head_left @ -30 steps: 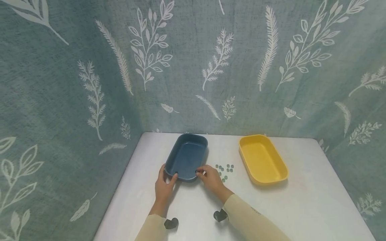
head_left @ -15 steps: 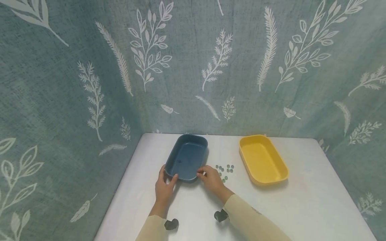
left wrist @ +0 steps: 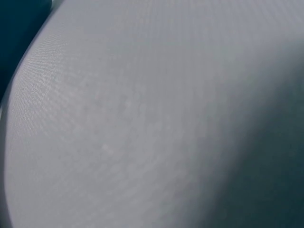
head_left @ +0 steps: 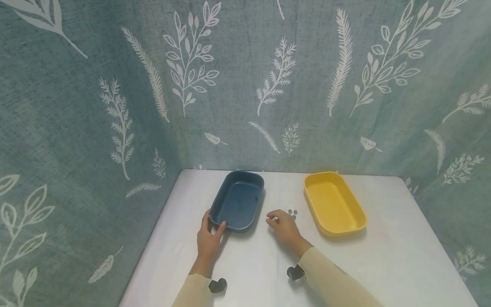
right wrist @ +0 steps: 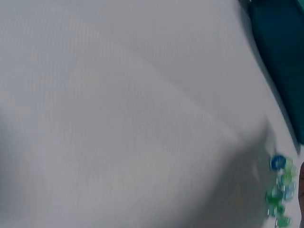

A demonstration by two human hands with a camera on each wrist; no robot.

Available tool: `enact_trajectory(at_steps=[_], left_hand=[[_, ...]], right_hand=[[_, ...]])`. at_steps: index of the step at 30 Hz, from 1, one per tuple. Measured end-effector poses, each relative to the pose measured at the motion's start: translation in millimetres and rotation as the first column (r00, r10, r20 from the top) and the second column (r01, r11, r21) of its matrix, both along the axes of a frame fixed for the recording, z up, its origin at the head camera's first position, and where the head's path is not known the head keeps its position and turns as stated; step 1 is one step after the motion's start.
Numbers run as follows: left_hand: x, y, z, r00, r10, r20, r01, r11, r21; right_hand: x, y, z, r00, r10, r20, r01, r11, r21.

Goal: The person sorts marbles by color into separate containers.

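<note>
At the near left corner of the blue tray [head_left: 237,209], my left hand [head_left: 208,239] holds the rim, thumb on top and fingers along the outside. A small dark marble [head_left: 256,199] shows inside the tray by its right wall. My right hand [head_left: 285,229] hovers right of the tray, thumb and forefinger slightly apart with nothing seen between them. Under and behind it lie several glass marbles [head_left: 293,212], partly hidden by the hand. In the right wrist view these marbles [right wrist: 278,195] look green and blue, close to the tray's side [right wrist: 280,61].
A yellow tray [head_left: 337,204] stands on the white table [head_left: 395,238] to the right of the marbles. Leaf-patterned cloth [head_left: 238,106] hangs behind the table and along both sides. The left wrist view shows mostly table surface [left wrist: 123,104] and a tray edge [left wrist: 19,38].
The right hand held a dark marble over the tray's near right corner and let it go. The marble rolled inside the tray, and the hand moved right to the loose marbles. The left hand stayed.
</note>
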State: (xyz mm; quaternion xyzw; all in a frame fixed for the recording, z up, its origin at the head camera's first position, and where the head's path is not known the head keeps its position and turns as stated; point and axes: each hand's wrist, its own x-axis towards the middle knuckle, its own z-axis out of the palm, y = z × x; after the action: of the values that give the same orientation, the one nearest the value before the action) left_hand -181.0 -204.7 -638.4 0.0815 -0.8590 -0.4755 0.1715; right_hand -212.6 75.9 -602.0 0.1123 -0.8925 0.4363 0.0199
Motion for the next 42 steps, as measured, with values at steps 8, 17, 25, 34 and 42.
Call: enact_trajectory(at_steps=[8, 17, 25, 34, 42], left_hand=[[0.5, -1.6, 0.3, 1.000, -0.005, 0.016, 0.005, 1.000, -0.014], [-1.5, 0.4, 1.5, 1.000, -0.018, 0.020, 0.018, 1.000, 0.007], [0.1, 1.7, 2.0, 0.999, -0.022, 0.024, 0.022, 1.000, 0.008], [-0.5, 2.6, 7.7, 0.999, -0.038, 0.027, 0.037, 0.999, 0.011], [1.2, 3.7, 4.6, 0.999, -0.029, 0.023, 0.028, 0.999, 0.022]], right_hand=[[-1.3, 33, -5.1, 0.995, -0.100, 0.018, 0.101, 0.994, -0.041], [-2.3, 60, -22.8, 0.973, -0.211, 0.089, 0.202, 0.974, 0.105], [1.4, 60, -26.9, 0.972, -0.223, 0.069, 0.211, 0.967, 0.146], [0.2, 60, -32.3, 0.959, -0.267, 0.100, 0.254, 0.959, 0.122], [-4.4, 61, -32.0, 0.936, -0.300, 0.182, 0.292, 0.954, 0.070]])
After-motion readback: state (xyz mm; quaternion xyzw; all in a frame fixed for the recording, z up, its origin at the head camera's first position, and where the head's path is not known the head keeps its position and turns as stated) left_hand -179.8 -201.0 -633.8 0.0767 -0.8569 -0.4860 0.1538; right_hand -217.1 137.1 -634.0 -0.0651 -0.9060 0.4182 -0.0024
